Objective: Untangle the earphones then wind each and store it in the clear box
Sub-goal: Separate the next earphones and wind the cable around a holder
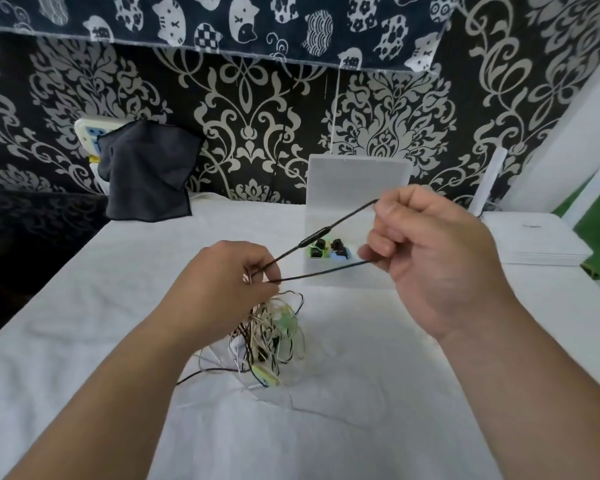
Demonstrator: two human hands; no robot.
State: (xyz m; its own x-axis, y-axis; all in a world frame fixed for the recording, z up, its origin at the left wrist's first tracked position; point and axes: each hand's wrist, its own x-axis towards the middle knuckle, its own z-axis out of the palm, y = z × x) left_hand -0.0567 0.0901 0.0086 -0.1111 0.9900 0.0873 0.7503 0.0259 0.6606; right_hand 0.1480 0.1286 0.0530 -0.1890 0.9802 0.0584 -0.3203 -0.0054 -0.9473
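Black, doubled into 2 strands: earphone cable (317, 238), long axis 8 to 2 o'clock, held clear of the white cloth (378, 375). Pinched at 8 o'clock by left hand (222, 282), fingers (264, 261) curled on it; clamped at 2 o'clock by right hand (430, 258). Tangle (271, 337) at 6 o'clock below; clear box (347, 280) behind, nearer right hand.

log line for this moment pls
left hand: pinches black cable | right hand: holds its loop | tangle: on table | box: open
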